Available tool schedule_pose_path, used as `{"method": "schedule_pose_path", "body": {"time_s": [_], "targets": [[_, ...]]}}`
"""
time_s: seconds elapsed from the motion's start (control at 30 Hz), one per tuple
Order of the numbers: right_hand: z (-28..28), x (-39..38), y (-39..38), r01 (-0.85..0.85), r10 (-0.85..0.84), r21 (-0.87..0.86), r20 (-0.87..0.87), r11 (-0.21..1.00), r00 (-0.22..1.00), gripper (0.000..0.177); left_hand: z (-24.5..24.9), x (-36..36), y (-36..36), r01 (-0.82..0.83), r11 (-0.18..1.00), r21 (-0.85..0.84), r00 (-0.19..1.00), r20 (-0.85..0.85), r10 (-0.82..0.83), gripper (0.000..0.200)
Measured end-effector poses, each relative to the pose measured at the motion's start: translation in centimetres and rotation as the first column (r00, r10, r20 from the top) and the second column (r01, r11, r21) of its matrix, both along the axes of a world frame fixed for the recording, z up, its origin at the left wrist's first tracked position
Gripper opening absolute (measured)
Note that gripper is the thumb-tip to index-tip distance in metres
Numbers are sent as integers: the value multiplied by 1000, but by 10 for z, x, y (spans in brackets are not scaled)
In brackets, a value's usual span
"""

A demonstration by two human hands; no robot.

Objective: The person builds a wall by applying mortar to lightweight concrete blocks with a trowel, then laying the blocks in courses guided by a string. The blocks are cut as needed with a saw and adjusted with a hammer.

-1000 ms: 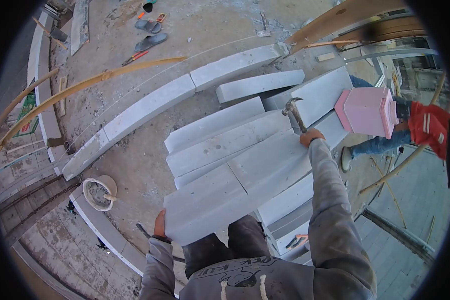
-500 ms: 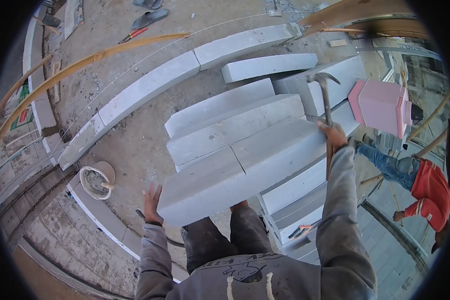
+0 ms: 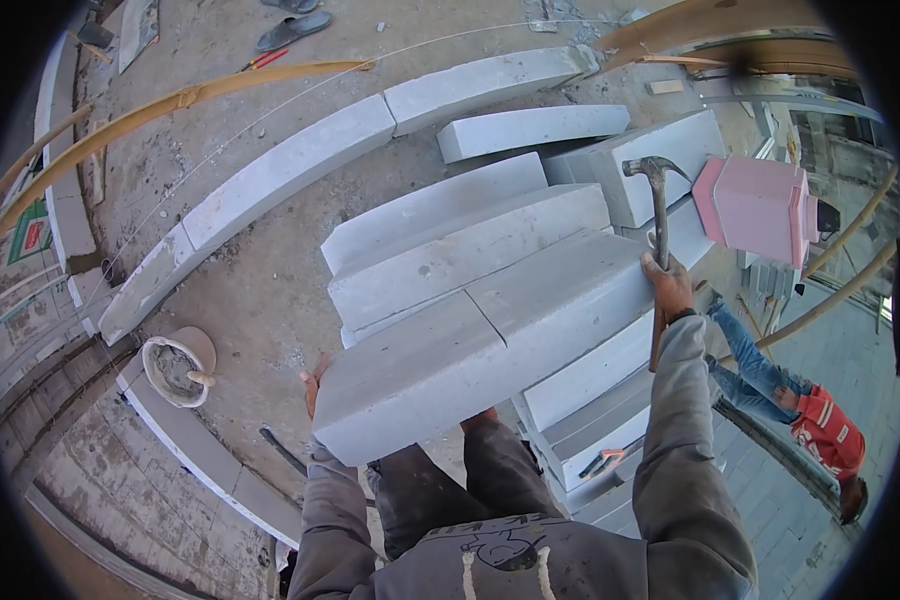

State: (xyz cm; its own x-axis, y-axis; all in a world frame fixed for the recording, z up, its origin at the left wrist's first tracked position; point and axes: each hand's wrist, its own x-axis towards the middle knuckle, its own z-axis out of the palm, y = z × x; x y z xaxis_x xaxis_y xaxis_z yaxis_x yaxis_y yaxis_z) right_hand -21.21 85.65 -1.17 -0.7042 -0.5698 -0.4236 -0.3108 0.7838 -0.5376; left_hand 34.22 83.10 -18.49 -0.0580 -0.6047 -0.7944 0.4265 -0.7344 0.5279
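My right hand point(image 3: 672, 286) is closed around the wooden handle of a claw hammer point(image 3: 658, 190), held upright with its metal head at the top. My left hand point(image 3: 312, 386) grips the near-left end of a pale, long concrete block point(image 3: 410, 365); the block hides much of this hand, leaving some fingers in view. A second long block point(image 3: 570, 285) lies end to end with it, a narrow joint between them. Behind these stand more pale blocks point(image 3: 470, 245), side by side.
A curved row of blocks point(image 3: 290, 175) runs along a string line. A bucket of grey mortar point(image 3: 208, 350) stands at left. At right are a pink box-like object point(image 3: 755, 205) and a person in red point(image 3: 828, 430). A handsaw point(image 3: 602, 463) rests on lower blocks.
My left hand has gone from spread fingers beside the block to gripping its end. That block has shifted slightly toward me. The hammer is turned more upright, and the person in red has moved lower.
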Motion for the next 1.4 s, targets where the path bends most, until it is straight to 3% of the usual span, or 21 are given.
{"method": "schedule_pose_path", "body": {"time_s": [0.13,0.2,0.23,0.27,0.3,0.33,0.43,0.67,0.77,0.8,0.83,0.93,1.0,1.03,1.13,1.17,1.2,1.27,1.33,1.4], "targets": [[1,7,-12,83,-82,30,-24,996,996,42,-30,18,5,-46,988,-146,988,-152,24,59],[-2,4,-17,34,-30,34,-121,999,992,44,-47,34,4,-31,965,-260,968,-248,-35,51],[0,2,-21,-18,52,162,-205,987,977,46,-46,40,2,-30,953,-302,959,-278,-58,49],[3,3,-23,-55,141,303,-270,952,952,49,-29,48,7,16,994,-107,952,-302,-48,46],[9,1,-28,-81,165,382,-193,921,967,53,-12,57,12,51,994,98,945,-326,-16,44],[9,3,-31,-84,165,387,-183,918,969,53,-3,61,15,64,981,184,943,-333,1,43],[-5,5,-59,-168,371,672,-170,721,913,54,-3,60,19,58,976,208,946,-324,13,42],[-59,0,-86,-188,418,689,-183,700,890,52,-36,53,-21,-18,998,60,954,-299,36,40],[-66,-3,-92,-238,407,585,-174,775,897,50,-19,33,-46,163,984,-69,959,-223,-174,41],[-71,-2,-95,-250,391,538,-164,805,906,50,-15,26,-62,303,938,-169,938,-118,-324,43],[-70,0,-100,-262,376,489,-150,832,914,49,-20,21,-72,312,931,-191,932,-127,-339,43],[-56,25,-86,-246,356,383,-248,891,901,49,-32,24,-68,186,981,-60,980,-57,-189,37],[-71,31,-49,-257,340,252,-379,933,861,55,-30,32,-75,591,769,-243,806,173,-565,34],[-72,39,-32,-283,293,77,-288,956,912,58,-72,47,-58,590,777,-218,801,279,-530,32],[-90,82,24,12,-5,-219,31,976,999,45,-112,51,-37,657,752,-53,656,531,-536,46],[-55,126,14,103,-102,-22,26,994,994,40,-84,41,-45,692,721,26,563,606,-562,53],[-45,151,28,131,-126,-43,106,990,986,34,-54,31,-55,716,689,112,461,665,-587,61],[-43,197,53,274,-255,-61,220,960,942,25,-106,34,-43,408,901,146,857,280,-433,69],[-39,239,60,341,-322,-33,260,939,910,23,-62,31,-61,385,919,87,898,196,-395,72],[-38,271,65,524,-489,-17,336,851,805,19,-38,33,-71,366,930,30,925,103,-367,75]]}}
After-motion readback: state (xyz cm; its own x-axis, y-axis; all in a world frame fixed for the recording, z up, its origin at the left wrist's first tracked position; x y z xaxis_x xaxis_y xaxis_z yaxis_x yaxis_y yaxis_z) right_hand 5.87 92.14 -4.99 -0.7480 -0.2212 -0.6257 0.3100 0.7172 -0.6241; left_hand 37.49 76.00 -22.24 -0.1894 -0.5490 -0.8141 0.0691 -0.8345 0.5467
